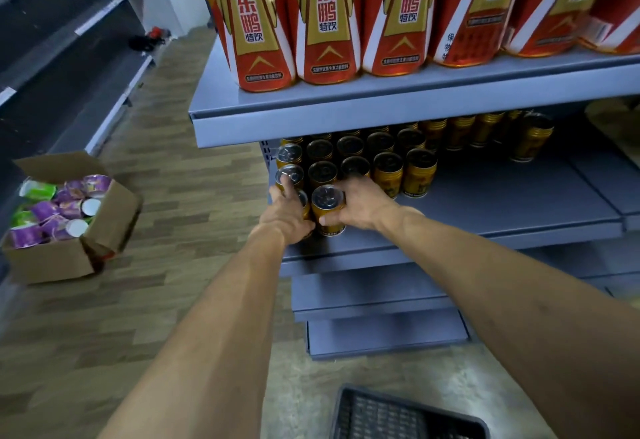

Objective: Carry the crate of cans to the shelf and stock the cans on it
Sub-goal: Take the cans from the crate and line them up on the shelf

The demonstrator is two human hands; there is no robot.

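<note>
Both arms reach out to the middle shelf [519, 210] of a blue-grey rack. The right hand [360, 203] wraps around a gold can [327, 208] with a dark shiny top. The thumb is on the can's near side and the fingers curl around its far side. The can stands upright on the shelf, at the front of the group.

The left hand [289, 213] is just beside it, on the left. Its fingers curl around another gold can [303, 201] that is mostly hidden behind the hand. The 2 held cans are touching or almost touching.

Behind them, more gold cans [388, 164] stand in neat rows on the same shelf. More cans stand further back and to the right.

The black plastic crate [408, 414] sits on the floor at the bottom of the view, near the person. Only its rim and part of its mesh bottom show.

On the top shelf [381, 106] stand big red and gold bottles [325, 19] with Chinese writing.

On the floor to the left is an open cardboard box [69, 258] full of purple and green cups [55, 213].
</note>
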